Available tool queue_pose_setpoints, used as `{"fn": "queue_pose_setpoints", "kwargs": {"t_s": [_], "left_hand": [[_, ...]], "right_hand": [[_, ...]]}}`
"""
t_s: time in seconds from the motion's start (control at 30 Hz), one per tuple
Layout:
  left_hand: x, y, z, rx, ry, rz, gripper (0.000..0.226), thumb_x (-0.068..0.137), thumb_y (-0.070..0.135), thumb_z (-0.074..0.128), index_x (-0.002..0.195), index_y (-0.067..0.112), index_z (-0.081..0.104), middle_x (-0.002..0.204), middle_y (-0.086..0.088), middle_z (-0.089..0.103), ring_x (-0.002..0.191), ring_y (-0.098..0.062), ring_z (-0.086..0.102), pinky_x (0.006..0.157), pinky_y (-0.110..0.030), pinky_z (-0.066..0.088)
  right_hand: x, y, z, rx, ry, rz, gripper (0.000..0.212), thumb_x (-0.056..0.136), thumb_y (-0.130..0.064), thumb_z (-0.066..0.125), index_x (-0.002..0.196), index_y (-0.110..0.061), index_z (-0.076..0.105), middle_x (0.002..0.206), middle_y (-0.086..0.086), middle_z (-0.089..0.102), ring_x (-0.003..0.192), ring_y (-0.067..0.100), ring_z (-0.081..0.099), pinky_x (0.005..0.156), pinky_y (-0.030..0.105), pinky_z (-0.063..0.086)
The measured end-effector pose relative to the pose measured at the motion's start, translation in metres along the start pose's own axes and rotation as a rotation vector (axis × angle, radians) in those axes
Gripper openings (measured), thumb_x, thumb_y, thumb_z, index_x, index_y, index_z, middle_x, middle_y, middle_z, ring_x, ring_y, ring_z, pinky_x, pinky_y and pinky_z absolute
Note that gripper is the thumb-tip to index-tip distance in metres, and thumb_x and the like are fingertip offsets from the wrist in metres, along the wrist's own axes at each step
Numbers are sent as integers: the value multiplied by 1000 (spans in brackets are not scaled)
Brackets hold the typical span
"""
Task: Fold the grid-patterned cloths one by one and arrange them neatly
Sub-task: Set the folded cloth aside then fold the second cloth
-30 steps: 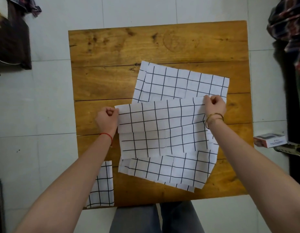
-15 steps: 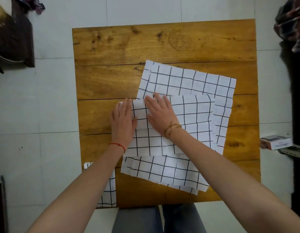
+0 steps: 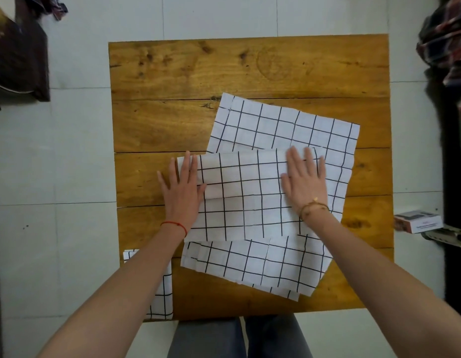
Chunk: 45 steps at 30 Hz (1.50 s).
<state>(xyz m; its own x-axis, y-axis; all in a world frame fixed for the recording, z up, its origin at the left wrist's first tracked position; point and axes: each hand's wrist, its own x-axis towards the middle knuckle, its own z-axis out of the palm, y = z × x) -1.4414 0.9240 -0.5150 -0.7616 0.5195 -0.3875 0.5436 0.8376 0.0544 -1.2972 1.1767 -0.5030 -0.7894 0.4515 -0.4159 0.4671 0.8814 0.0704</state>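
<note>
A wooden tabletop (image 3: 172, 120) is carrying several white cloths with a black grid. The folded cloth (image 3: 245, 197) is lying on top of the pile, around the middle of the tabletop and a little toward the right edge, with its folded edge running along its far side. Both hands are pressing flat on it with straight fingers, gripping nothing. The left hand (image 3: 181, 192) is lying palm down over the cloth's left edge, its outer fingers reaching past onto the bare wood; a red string is sitting round that wrist. The right hand (image 3: 305, 182) is lying palm down on the cloth's right part, fingers spread and pointing toward the far edge of the tabletop; a gold bracelet is sitting round that wrist.

Underneath, a far cloth (image 3: 283, 125) is sticking out toward the far right, tilted slightly against the tabletop's edges, and a near cloth (image 3: 252, 264) is showing below the folded one, toward the near edge. A smaller folded piece (image 3: 161, 298) is resting at the near left corner, partly hidden by the left forearm. Off the right edge, a small box (image 3: 417, 223) is lying on the floor.
</note>
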Motion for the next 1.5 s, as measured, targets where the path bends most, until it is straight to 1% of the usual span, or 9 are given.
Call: {"fn": "queue_pose_setpoints", "kwargs": {"t_s": [0.1,0.23,0.37,0.57,0.77,0.9,1.13,1.23,1.5], "left_hand": [[0,1,0,-6,-11,2,70,97,46,36,154,20,5,162,-2,-1,147,-35,5,113,-65,14],[-3,5,-6,-119,57,-56,69,96,43,42,152,16,13,158,-7,19,143,-33,21,113,-56,23],[-20,14,-14,-469,229,-381,52,94,40,50,136,11,40,125,-10,51,113,-27,48,94,-41,45],[-45,16,-3,-651,112,-600,62,76,56,69,116,12,51,114,-7,52,105,-24,48,89,-44,49],[-38,11,-2,-720,49,-564,60,72,45,78,114,11,54,119,-8,49,111,-25,45,93,-39,45],[-35,9,-16,-908,49,-605,47,80,35,74,113,7,56,110,-8,58,99,-21,55,77,-26,45],[-48,-3,-54,-1065,11,-386,32,86,42,64,105,16,60,86,9,65,72,-3,61,60,-15,45],[-54,-6,-75,-1067,-71,-262,32,82,39,71,107,26,56,91,21,63,78,12,60,61,-7,46],[-57,10,-105,-1009,-161,-2,47,90,27,65,133,30,45,103,28,57,91,21,54,75,-5,48]], "right_hand": [[-5,33,-1,61,-21,130,61,97,-45,10,152,-19,7,159,-4,9,147,24,-2,118,51,-1],[-3,40,-9,126,55,83,61,97,-45,20,151,-17,15,159,-1,14,147,24,2,119,47,-3],[-10,14,-19,205,169,-114,60,91,-37,46,143,-11,32,141,10,42,133,30,33,113,46,24],[-24,-39,-12,180,102,-294,63,81,-32,65,136,-8,44,116,11,54,104,30,52,88,41,45],[-23,-56,-4,146,49,-220,77,77,-36,69,140,-8,36,120,11,50,105,29,48,88,40,45],[-22,-58,-5,142,64,-244,83,74,-40,72,141,-9,35,120,12,49,106,30,48,88,41,45],[-19,-71,-5,135,9,-267,90,76,-51,68,146,-13,26,121,11,45,108,29,44,93,39,41],[-18,-85,-5,131,24,-281,92,76,-54,67,146,-14,25,118,11,46,106,28,44,90,39,40],[-12,-119,-4,141,34,-298,93,77,-59,62,148,-16,22,115,13,47,103,29,45,88,39,39]]}}
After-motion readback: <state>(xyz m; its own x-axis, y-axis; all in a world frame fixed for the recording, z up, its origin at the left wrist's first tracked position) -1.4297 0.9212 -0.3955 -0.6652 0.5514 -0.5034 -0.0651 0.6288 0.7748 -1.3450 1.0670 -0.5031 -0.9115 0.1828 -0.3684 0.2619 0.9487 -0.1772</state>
